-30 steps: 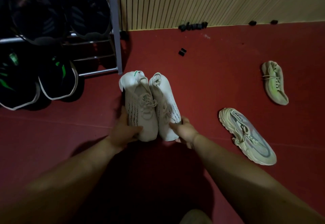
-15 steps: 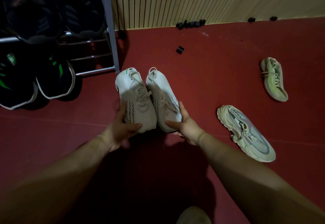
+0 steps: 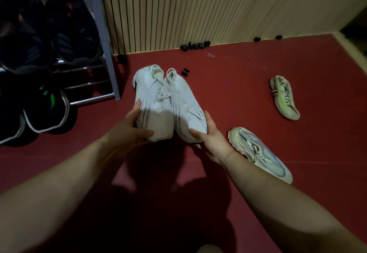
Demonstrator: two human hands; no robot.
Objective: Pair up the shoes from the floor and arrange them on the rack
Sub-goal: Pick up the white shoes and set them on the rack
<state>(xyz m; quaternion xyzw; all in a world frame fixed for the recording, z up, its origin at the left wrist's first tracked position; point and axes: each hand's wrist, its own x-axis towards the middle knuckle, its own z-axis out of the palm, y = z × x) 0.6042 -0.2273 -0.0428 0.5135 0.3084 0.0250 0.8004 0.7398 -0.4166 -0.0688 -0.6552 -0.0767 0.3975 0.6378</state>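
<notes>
Two white knit sneakers with black dashes sit side by side, heels away from me, lifted above the red floor. My left hand (image 3: 130,128) grips the toe of the left white sneaker (image 3: 154,104). My right hand (image 3: 210,137) grips the toe of the right white sneaker (image 3: 185,102). The metal shoe rack (image 3: 100,40) stands at the left, holding dark shoes (image 3: 65,32) on its upper bars. A cream sneaker with a grey-pink upper (image 3: 260,153) lies on the floor to the right. Farther right lies a pale yellow-green sneaker (image 3: 284,97).
Black sneakers with white soles and green marks (image 3: 46,110) sit at the rack's bottom left. Small black blocks (image 3: 194,45) lie along the slatted wall, one (image 3: 185,72) just behind the white pair. Red floor (image 3: 228,86) stretches between the shoes.
Both hands have raised the white pair off the floor and carried it slightly away from me, toward the rack side. The view has tilted up, showing more wall.
</notes>
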